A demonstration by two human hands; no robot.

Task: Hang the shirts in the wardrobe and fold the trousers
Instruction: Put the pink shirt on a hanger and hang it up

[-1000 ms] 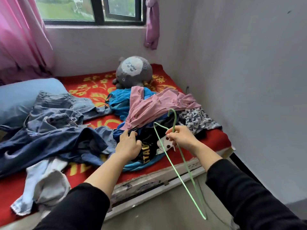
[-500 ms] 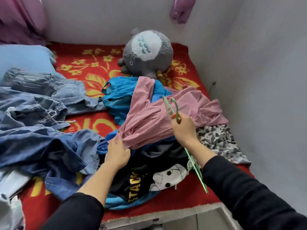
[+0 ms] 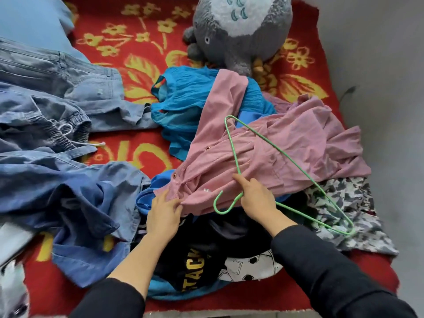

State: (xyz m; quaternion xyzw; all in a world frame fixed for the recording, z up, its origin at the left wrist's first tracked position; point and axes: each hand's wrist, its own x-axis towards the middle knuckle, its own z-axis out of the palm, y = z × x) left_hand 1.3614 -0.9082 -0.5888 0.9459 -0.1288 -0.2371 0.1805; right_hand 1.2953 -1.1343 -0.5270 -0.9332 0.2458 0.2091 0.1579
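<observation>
A pink button shirt (image 3: 275, 152) lies crumpled on top of a clothes pile on the bed. My left hand (image 3: 164, 213) pinches its lower hem. A thin green wire hanger (image 3: 284, 157) lies flat across the shirt, and my right hand (image 3: 258, 199) grips it near the hook, index finger pointing up along the wire. Beneath the shirt are a teal top (image 3: 190, 104), a black printed t-shirt (image 3: 206, 255) and a camouflage-patterned garment (image 3: 351, 210). Blue denim trousers (image 3: 57, 138) sprawl at the left.
The bed carries a red blanket with yellow flowers (image 3: 142, 49). A grey plush toy (image 3: 238, 31) sits at the back. A blue pillow (image 3: 34, 21) is at the back left. A grey wall (image 3: 385, 88) runs along the right side.
The camera has moved in over the bed. My right hand laid the hanger down flat on the pink shirt. My left hand now pinches the shirt's hem.
</observation>
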